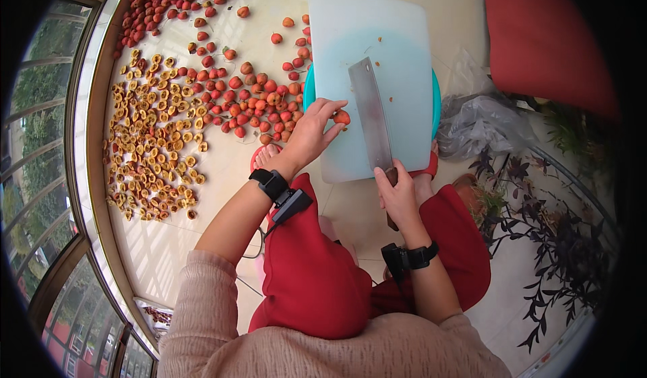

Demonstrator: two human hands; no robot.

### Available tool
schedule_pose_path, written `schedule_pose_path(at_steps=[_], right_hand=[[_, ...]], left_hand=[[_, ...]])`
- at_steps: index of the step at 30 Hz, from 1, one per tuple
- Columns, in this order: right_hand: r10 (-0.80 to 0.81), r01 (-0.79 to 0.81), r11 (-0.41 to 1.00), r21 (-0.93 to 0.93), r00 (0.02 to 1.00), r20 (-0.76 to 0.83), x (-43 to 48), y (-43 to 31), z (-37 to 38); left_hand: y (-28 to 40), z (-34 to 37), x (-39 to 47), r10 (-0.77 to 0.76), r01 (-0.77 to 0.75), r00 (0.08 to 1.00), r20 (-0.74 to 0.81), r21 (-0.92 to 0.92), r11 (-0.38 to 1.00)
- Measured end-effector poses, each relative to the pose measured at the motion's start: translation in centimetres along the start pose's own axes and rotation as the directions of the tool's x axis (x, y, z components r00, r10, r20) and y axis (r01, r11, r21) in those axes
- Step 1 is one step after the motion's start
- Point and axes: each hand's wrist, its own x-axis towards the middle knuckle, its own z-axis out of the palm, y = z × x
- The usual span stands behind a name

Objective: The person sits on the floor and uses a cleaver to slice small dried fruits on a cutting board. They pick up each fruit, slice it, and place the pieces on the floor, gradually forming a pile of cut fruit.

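My right hand (397,191) is closed around the wooden handle of a cleaver (371,115), whose broad steel blade points away from me over a white plastic cutting board (333,160). At the board's left side, the fingertips of my left hand (318,130) touch a small red fruit (341,117), perhaps a hawthorn; whether they grip it firmly I cannot tell. A few small brown bits (377,64) lie on the board. The board rests across a turquoise basin (309,87), whose rim shows at both sides.
Whole red fruits (252,100) are scattered on the tiled floor at left, with halved fruits (156,145) beside the window. To the right are a crumpled clear plastic bag (480,125), a dark purple-leaved plant (556,256) and a red covered object (541,44).
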Motion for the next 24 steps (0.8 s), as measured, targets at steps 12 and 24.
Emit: schedule_pose_path(at_steps=[12,24], right_hand=[[-0.076,0.068,0.988,-0.136,0.996,-0.054,2.5,2.2,1.1],[-0.189,0.181,0.929,-0.324,0.982,0.007,0.8,-1.9,1.3]], left_hand=[[-1.1,2.4,0.5,-0.091,0.109,0.983,-0.159,0.11,0.988],[-1.1,2.9,0.0,-0.143,0.154,0.97,-0.196,0.044,0.987]])
